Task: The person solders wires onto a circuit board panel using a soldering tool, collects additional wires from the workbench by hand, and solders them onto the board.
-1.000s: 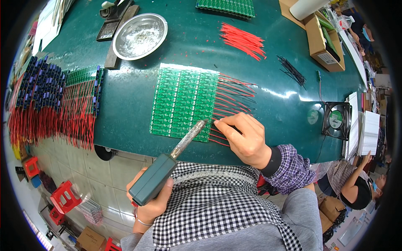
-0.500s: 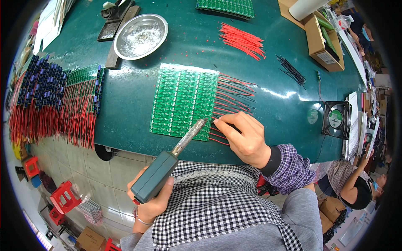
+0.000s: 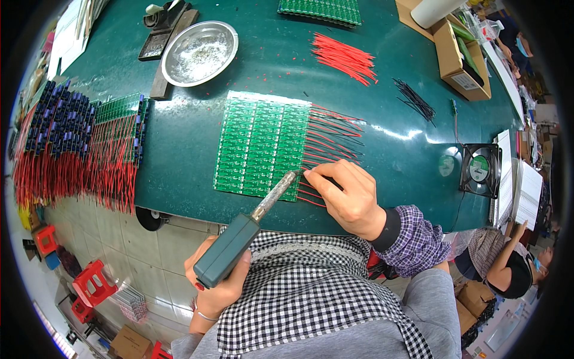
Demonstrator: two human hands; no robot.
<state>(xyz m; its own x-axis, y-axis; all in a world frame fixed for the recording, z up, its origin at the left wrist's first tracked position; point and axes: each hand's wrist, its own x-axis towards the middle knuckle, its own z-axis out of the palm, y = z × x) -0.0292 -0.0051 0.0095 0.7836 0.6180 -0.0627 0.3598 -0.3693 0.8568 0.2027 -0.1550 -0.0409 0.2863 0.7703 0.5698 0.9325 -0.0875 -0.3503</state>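
My left hand [image 3: 222,281] is wrapped round the dark green handle of a soldering iron [image 3: 230,248]. The iron slants up to the right, its tip at the right edge of a green circuit board panel [image 3: 251,146]. Just right of that tip, my right hand [image 3: 350,194] pinches a thin wire at the panel's edge; its fingers mostly cover the wire, so its colour is unclear. Above and below, red and black wires [image 3: 335,143] stick out from the same edge. The panel lies flat on the green table [image 3: 179,155].
A metal bowl [image 3: 200,54] stands at the back left, beside a dark iron stand [image 3: 164,30]. Loose red wires [image 3: 344,58] and black wires [image 3: 414,100] lie beyond the panel. Wired boards [image 3: 113,143] are stacked at left. A small fan [image 3: 480,170] and a cardboard box [image 3: 460,63] are at right.
The soldering iron and my left hand have shifted slightly right, bringing the tip closer to my right fingers. My right hand has barely moved. At far right, another person's sheet of paper has tilted.
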